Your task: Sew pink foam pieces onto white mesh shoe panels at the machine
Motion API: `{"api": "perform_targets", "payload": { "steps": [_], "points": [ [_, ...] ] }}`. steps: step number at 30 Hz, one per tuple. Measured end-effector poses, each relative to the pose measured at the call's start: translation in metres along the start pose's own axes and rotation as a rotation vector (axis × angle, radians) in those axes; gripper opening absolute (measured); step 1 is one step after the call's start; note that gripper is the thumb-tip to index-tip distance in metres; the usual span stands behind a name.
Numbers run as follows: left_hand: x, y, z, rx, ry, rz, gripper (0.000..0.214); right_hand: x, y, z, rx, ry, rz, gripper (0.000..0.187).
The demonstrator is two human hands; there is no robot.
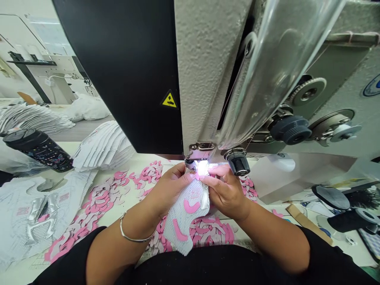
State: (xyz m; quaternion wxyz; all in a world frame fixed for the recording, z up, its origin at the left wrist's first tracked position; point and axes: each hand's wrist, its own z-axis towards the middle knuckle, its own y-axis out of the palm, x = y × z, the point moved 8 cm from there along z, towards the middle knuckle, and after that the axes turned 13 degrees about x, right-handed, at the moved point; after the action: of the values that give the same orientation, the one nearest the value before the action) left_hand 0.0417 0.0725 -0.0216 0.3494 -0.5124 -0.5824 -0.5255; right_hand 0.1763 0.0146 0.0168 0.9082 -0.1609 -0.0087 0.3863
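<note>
While the left hand [169, 190] and right hand [225, 190] sit just in front of the sewing machine's presser foot [202, 151], the fingers [185, 176] of both clench a white mesh shoe upper [181, 225] with pink crescent overlays, pinching it from either side. Its long axis runs from the foot back toward the person, leaning slightly, with the free end below the hands over the counter [130, 206]. Lamp glare probably hides where its tip meets the foot. Loose pink crescents [97, 202] lie heaped on both sides; a stack of mesh uppers [103, 146] and a dark patterned bottle [38, 149], lying on its side, are further left.
</note>
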Motion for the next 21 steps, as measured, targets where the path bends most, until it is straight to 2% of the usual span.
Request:
{"api": "perform_targets", "payload": {
  "steps": [4, 9, 16, 21],
  "points": [
    [0.002, 0.002, -0.002, 0.001, 0.030, -0.006, 0.014, 0.001, 0.001, 0.001, -0.032, 0.006, -0.004, 0.034],
    [0.004, 0.003, -0.002, -0.054, 0.039, 0.051, 0.013, 0.002, 0.001, 0.002, -0.049, -0.001, 0.020, 0.032],
    [0.001, 0.000, -0.005, 0.002, 0.004, 0.094, 0.013, 0.005, 0.001, 0.006, -0.063, -0.030, 0.072, 0.034],
    [0.000, -0.001, -0.004, 0.025, 0.002, 0.069, 0.013, 0.011, 0.003, 0.008, -0.142, 0.016, 0.047, 0.032]
  ]
}}
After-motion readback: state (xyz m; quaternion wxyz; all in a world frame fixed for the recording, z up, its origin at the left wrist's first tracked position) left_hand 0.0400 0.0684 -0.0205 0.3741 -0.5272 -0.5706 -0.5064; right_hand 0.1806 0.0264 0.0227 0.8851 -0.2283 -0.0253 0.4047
